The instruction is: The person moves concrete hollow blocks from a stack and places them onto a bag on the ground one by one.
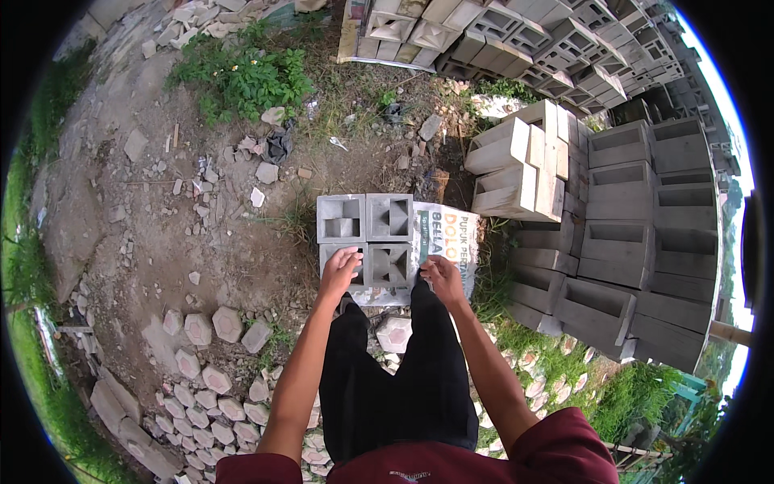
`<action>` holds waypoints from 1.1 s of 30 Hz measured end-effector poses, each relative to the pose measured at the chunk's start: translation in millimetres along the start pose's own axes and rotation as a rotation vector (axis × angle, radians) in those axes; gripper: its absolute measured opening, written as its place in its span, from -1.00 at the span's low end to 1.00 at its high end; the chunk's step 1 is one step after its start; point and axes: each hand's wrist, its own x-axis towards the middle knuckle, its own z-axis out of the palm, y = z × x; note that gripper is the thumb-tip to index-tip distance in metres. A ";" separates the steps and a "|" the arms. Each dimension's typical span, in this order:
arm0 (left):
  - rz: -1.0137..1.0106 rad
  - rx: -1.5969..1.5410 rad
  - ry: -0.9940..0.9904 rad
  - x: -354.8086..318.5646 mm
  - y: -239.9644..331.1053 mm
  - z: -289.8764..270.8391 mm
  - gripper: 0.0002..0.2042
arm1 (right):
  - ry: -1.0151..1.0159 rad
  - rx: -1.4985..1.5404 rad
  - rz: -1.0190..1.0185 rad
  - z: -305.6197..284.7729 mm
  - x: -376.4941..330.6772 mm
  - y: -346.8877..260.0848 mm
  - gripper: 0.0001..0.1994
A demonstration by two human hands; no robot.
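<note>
Several grey concrete vent blocks (389,218) with angled inner fins sit side by side, two to a row, in front of my legs. They rest on a flattened white printed sack (448,242) that shows to their right. My left hand (342,271) is over the near left block (357,278) and hides part of it. Its fingers are loosely bent with nothing visible in them; whether they touch the block I cannot tell. My right hand (443,279) hovers above the sack beside my knee, right of the near right block (389,264), empty, its fingers partly curled and apart.
Stacked concrete blocks (617,242) stand at the right, with pale angled blocks (516,161) beside them and more stacks (524,40) at the far right. Hexagonal pavers (197,328) lie at the near left. A leafy plant (242,77) and rubble dot the dirt ground.
</note>
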 end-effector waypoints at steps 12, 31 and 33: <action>0.053 -0.178 -0.130 -201.0 81.0 57.1 -0.72 | 0.101 0.276 -0.120 1.5 -214.3 -96.4 -0.67; 0.125 0.710 -1.144 -461.3 -101.1 369.4 -0.79 | 1.237 0.266 0.004 -161.6 -694.1 103.6 -0.72; 0.252 0.763 -1.316 -480.1 -116.3 399.1 -0.80 | 1.348 0.336 0.087 -162.9 -727.0 114.0 -0.72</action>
